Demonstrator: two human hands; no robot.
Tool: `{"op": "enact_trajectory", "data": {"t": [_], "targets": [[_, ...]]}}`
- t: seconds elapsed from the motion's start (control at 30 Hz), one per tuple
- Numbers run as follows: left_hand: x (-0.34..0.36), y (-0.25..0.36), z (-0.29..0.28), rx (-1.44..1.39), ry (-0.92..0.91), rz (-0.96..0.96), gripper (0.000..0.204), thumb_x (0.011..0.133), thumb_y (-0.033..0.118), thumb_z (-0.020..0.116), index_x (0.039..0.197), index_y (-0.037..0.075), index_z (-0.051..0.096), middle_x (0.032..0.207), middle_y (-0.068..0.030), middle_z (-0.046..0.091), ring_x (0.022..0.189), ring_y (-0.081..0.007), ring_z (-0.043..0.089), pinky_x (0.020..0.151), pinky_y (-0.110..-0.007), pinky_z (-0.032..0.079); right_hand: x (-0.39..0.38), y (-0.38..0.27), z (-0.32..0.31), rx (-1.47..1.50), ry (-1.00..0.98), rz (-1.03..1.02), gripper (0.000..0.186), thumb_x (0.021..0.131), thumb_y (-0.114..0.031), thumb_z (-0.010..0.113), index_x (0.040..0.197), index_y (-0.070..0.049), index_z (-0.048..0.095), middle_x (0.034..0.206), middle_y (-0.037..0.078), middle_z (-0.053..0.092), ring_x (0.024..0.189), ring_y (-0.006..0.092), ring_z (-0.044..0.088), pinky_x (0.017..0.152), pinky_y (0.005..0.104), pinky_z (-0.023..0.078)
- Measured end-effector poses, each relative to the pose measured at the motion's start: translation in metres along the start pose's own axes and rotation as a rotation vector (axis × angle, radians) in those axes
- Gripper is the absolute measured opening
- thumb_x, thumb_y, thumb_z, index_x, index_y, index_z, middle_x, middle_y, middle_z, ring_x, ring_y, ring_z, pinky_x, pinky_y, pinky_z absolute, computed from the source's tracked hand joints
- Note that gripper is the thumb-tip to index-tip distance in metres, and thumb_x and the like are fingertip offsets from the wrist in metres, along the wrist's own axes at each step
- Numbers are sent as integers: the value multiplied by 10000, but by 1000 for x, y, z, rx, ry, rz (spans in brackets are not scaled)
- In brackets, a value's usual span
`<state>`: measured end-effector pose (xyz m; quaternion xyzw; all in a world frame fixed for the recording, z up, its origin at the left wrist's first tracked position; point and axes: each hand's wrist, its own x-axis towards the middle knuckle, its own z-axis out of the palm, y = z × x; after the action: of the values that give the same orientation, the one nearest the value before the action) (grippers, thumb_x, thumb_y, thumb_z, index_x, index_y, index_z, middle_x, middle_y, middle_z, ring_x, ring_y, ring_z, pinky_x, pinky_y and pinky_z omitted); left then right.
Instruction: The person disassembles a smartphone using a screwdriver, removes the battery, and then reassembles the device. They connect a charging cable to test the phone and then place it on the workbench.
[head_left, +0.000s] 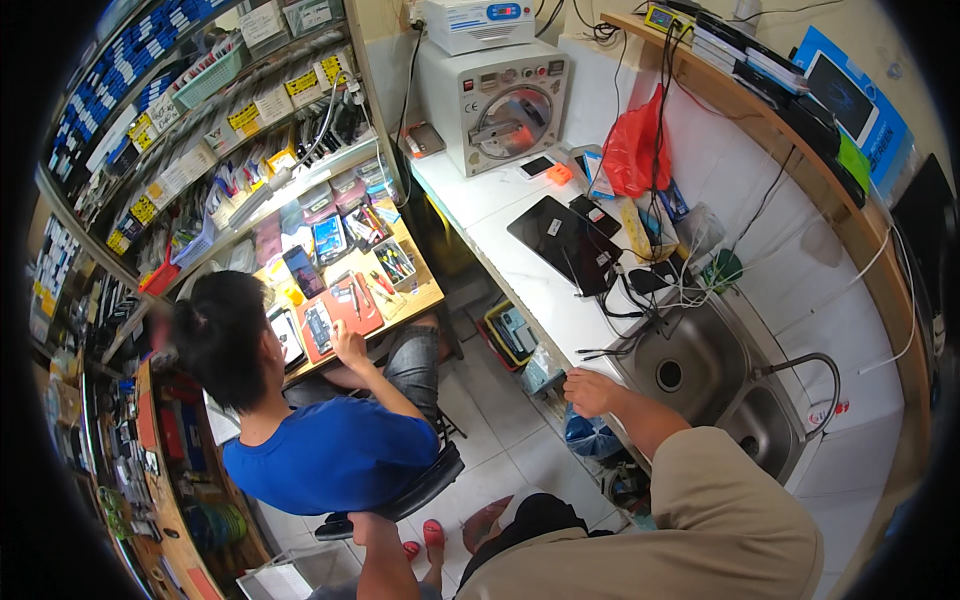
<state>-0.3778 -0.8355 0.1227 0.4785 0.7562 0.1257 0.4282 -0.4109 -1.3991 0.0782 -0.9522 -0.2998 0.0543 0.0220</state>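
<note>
My right hand (592,392) rests at the front edge of the white counter (480,215), its fingers curled against that edge, beside the steel sink (690,350). A bare forearm enters from the lower edge; it seems to be mine, and its left hand (370,527) lies against the black chair back (420,497), fingers not clear. On that chair a person in a blue shirt (335,450) bends over a wooden workbench (420,280). That person's right hand (350,343) is at an opened phone (318,326) on a red mat (350,303).
A dark tablet (560,240) lies on the counter near tangled cables (640,310) and a red plastic bag (637,150). A grey round-windowed machine (500,105) stands behind. Crowded shelves (220,140) rise at the left. Red slippers (433,533) on another person's feet show below.
</note>
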Motion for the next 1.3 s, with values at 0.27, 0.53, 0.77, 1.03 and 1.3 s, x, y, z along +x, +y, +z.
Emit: {"op": "enact_trajectory", "data": {"t": [0.27,0.53,0.77,1.03,1.3], "targets": [[1,1,2,25,40,-2,609,962,459,684,1286,-54,734,1317,-236,755,1139,-431,749,988,-508,624,-1,1,0,-28,49,-27,171,820,-298,746,849,-129,738,945,31,681,1100,226,653,1146,385,431],[4,0,5,-15,22,-19,601,965,454,680,1290,-48,733,1326,-243,749,1147,-427,750,982,-513,629,-1,2,4,-50,18,-37,187,828,-313,744,864,-130,738,961,32,684,1113,227,653,1159,384,422],[10,-3,8,7,22,-9,604,985,466,673,1287,-54,730,1317,-231,755,1122,-422,756,967,-499,629,-1,2,3,-53,12,-30,175,824,-295,750,867,-126,739,966,34,682,1121,228,654,1174,384,414],[20,-6,11,-11,15,-16,591,983,477,683,1262,-40,744,1283,-220,768,1107,-412,758,968,-482,627,-1,2,2,-20,11,-19,162,812,-277,757,857,-122,740,964,38,684,1117,228,654,1169,379,418],[19,-4,11,-6,26,-45,593,962,478,695,1279,-20,750,1311,-199,765,1123,-413,754,985,-492,621,-2,2,2,-14,-9,-13,161,811,-281,760,844,-125,733,961,33,685,1119,229,652,1156,377,425]]}}
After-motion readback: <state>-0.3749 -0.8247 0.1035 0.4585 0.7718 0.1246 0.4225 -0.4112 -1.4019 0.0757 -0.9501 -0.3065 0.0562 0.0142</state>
